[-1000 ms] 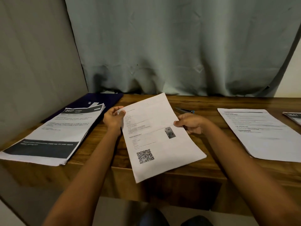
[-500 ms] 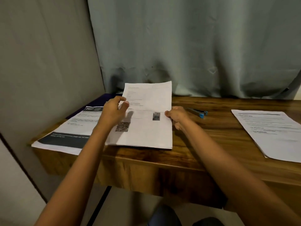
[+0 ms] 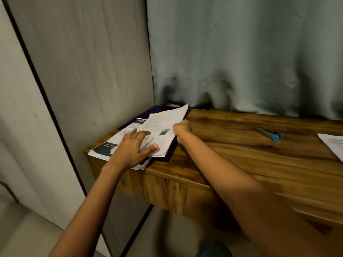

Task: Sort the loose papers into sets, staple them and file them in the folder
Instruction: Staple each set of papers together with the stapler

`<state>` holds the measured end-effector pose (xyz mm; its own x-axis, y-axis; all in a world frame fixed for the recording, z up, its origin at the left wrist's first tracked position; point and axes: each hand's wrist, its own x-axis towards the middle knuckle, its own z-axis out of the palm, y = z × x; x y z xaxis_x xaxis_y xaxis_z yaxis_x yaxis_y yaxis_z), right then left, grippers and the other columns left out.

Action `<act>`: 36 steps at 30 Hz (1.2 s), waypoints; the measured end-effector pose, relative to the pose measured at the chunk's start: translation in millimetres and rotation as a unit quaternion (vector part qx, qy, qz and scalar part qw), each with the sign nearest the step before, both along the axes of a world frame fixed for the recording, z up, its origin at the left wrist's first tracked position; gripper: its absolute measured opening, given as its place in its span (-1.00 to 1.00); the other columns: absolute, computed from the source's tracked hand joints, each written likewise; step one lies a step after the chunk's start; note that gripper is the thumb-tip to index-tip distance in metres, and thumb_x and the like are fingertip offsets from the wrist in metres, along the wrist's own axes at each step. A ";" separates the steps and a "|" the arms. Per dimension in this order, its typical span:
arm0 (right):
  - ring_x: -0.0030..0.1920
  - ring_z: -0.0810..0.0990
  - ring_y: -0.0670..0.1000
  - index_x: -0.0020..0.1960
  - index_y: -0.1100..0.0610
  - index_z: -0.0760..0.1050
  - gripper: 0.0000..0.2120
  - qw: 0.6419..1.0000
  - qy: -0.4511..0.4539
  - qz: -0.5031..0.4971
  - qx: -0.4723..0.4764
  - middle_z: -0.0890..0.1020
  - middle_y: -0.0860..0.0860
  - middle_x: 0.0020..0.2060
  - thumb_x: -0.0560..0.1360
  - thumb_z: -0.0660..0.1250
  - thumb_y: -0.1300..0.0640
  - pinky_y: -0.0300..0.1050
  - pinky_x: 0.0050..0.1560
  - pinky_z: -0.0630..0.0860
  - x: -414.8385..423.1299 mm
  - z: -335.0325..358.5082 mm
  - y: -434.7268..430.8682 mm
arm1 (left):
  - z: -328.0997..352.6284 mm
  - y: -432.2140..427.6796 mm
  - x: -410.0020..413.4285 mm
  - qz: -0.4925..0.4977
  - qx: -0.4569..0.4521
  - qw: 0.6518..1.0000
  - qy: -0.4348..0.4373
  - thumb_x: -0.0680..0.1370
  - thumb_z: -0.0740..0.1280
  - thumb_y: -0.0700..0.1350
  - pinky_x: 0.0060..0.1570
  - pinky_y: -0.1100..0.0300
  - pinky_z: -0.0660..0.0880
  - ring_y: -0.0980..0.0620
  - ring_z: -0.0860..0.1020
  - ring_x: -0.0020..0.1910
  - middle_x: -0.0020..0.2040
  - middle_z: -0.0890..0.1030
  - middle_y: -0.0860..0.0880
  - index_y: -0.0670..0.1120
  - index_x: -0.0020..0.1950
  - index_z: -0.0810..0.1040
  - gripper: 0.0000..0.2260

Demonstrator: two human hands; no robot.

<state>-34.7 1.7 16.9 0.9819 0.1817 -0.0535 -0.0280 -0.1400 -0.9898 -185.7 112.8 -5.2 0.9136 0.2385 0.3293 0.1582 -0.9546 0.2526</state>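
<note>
Papers lie in a stack [image 3: 111, 145] at the left end of the wooden table [image 3: 241, 154], on a dark folder [image 3: 159, 108]. On it the left hand [image 3: 133, 147] presses flat, fingers spread; the right hand [image 3: 181, 127] pinches the top sheet [image 3: 163, 125] by its right edge. Best to square the corners against the flat hand before letting go. One dark header [image 3: 141, 120] reads "2437"; other print is too blurred.

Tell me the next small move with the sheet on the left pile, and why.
Probably lower and release its right edge: the left hand presses the sheet flat onto the pile, while the right hand pinches that edge, whose far corner stands raised.
</note>
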 end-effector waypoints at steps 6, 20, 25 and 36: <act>0.23 0.49 0.18 0.28 0.31 0.39 -0.70 0.992 -0.058 0.043 -0.101 0.50 0.20 0.27 0.56 0.17 0.31 -0.07 0.15 0.47 -5.4 -7.4 23.9 | -14.9 11.0 0.4 -0.009 0.015 0.999 0.041 0.16 -0.26 0.65 0.48 -0.16 0.02 -0.09 0.11 0.52 0.52 0.24 -0.01 0.05 0.50 0.22 0.09; 0.44 0.07 0.21 0.47 0.20 0.22 -0.51 0.901 -0.181 0.156 -0.361 0.12 0.22 0.45 0.64 -0.02 -0.04 0.08 0.42 0.14 0.2 -34.6 23.1 | -47.2 19.5 6.1 -0.067 0.024 0.997 0.043 0.51 -0.03 0.24 0.48 -0.11 -0.09 -0.01 0.11 0.53 0.54 0.18 0.04 0.15 0.51 0.16 -0.44; 0.44 0.06 0.21 0.49 0.22 0.16 -0.50 0.874 -0.225 0.164 -0.398 0.07 0.18 0.47 0.63 0.00 -0.01 0.08 0.43 0.10 0.9 -46.1 19.2 | -49.0 18.6 5.3 -0.068 0.036 0.996 0.051 0.51 -0.05 0.21 0.48 -0.10 -0.06 0.01 0.12 0.52 0.54 0.20 0.03 0.14 0.50 0.22 -0.44; 0.30 0.41 0.21 0.38 0.22 0.33 -0.62 0.926 -0.248 0.094 -0.269 0.33 0.22 0.34 0.63 0.12 0.08 -0.05 0.29 0.32 5.7 -30.7 -25.6 | -16.6 -23.6 6.1 -0.073 0.021 0.997 -0.004 0.52 0.03 0.18 0.29 0.02 0.31 -0.07 0.41 0.32 0.39 0.44 -0.07 0.01 0.44 0.33 -0.48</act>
